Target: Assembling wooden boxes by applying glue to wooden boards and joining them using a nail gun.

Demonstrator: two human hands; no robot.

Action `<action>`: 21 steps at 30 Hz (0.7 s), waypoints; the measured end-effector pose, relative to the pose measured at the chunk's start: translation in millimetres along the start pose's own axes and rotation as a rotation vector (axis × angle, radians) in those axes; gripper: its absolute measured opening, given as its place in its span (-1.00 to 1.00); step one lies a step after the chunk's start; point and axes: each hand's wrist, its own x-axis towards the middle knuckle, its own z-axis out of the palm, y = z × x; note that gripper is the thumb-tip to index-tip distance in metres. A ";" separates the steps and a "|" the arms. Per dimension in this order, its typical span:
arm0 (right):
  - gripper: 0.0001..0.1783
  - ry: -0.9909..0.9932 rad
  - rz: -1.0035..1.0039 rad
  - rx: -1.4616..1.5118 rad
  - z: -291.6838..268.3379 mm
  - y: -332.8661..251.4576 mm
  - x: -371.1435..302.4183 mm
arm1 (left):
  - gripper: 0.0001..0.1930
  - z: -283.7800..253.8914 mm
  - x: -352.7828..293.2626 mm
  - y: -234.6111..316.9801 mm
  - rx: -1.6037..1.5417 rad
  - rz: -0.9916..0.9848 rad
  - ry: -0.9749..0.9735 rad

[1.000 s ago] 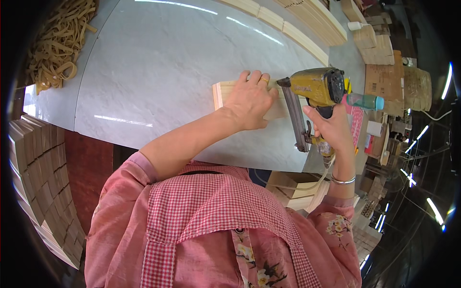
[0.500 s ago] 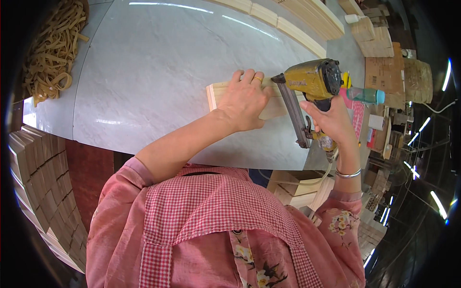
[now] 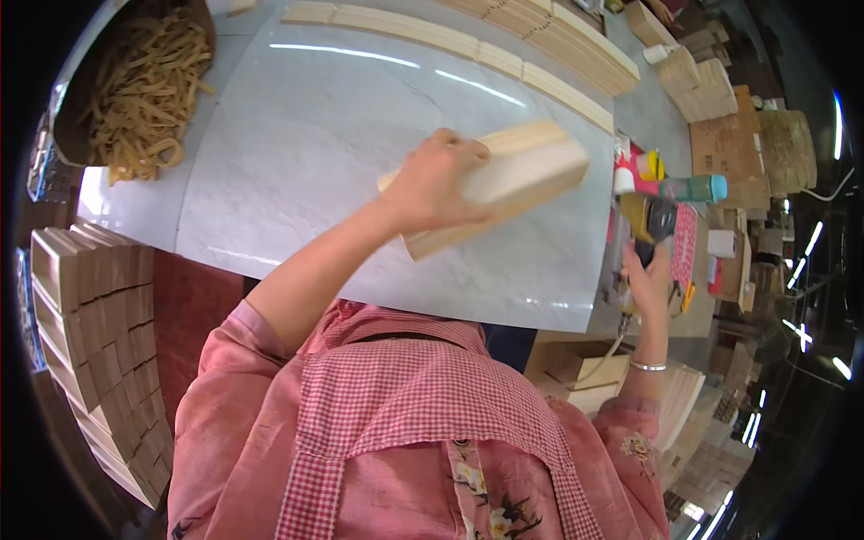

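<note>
Over the pale marbled tabletop, my left hand grips a long pale wooden box-like piece. It lies at a slant, its far end pointing up and to the right, and my fingers cover its left part. At the table's right side my right hand is closed round the handle of a yellow and black nail gun, slightly blurred. An air hose runs down from the tool.
Pale wooden strips line the table's far edge. Rubber bands fill a container at far left, above stacked wooden boxes. A teal-capped bottle lies beyond the nail gun, near cardboard boxes.
The nail gun has moved right and down, away from the wooden piece, in my right hand. My left hand has lifted and turned the piece, so more of it shows.
</note>
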 end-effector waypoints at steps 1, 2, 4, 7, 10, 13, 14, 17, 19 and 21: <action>-0.57 -0.031 -0.034 -0.011 -6.1 32.1 -3.3 | -0.38 -23.6 -6.1 -6.7 -0.213 -0.089 -0.039; -0.51 -0.004 -0.120 -0.221 -6.1 58.4 -8.0 | -0.39 -40.2 -15.9 -18.7 -0.677 -0.261 -0.064; -0.48 0.072 -0.123 -0.444 -6.2 125.7 -15.3 | -0.46 -84.5 -47.3 -26.7 -1.040 -0.611 -0.034; -0.35 0.110 0.061 -0.653 -3.2 185.1 -29.3 | -0.55 -93.6 -95.7 -89.1 -0.768 -0.409 0.210; -0.29 0.188 0.165 -0.777 -6.5 218.8 -37.6 | -0.61 -96.0 -138.6 -106.7 -0.334 -0.388 0.473; -0.30 0.239 0.155 -0.724 -6.5 252.2 -30.6 | -0.59 -75.6 -163.3 -84.4 -0.032 -0.189 0.576; -0.31 0.274 0.157 -0.705 -5.1 255.2 -29.4 | -0.56 -65.1 -164.8 -74.3 0.179 -0.005 0.603; -0.33 0.316 0.189 -0.736 3.1 256.9 -23.3 | -0.48 -47.1 -164.1 -48.3 0.495 0.163 0.490; -0.34 0.354 0.214 -0.782 6.4 253.8 -18.7 | -0.56 -32.8 -166.7 -57.4 0.787 0.190 0.306; -0.37 0.367 0.109 -0.776 13.6 231.1 -13.8 | -0.66 -22.0 -173.3 -68.7 0.884 -0.027 0.194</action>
